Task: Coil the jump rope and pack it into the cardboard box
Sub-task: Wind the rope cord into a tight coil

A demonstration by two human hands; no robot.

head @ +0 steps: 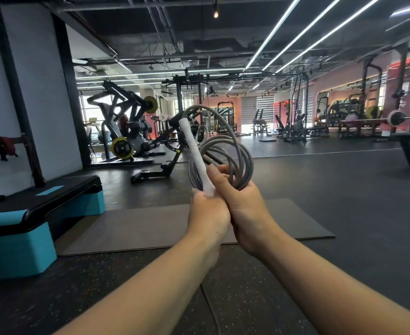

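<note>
Nearest the camera, a dark strand of rope [211, 310] trails on the floor at 6 o'clock, running up between the forearms. Above it, both hands meet at frame centre. The left hand [207, 213] is clenched round the butt of the white handle [194, 153]; the right hand [243, 204] grips the gathered grey coils of the jump rope [223, 151], thumb laid across them.

The handle's long axis leans from the fists up toward 11 o'clock, its tip pointing away from the person. The loops stand roughly upright, bulging toward 1 o'clock.

The likely failure, as I judge it: the stiff loops spring open if the right hand loosens, and the trailing strand could snag underfoot or drag the coil apart.

Beyond lie a grey mat [150, 226], a teal step platform [41, 213] at 9 o'clock, then gym machines. No cardboard box is in view.
</note>
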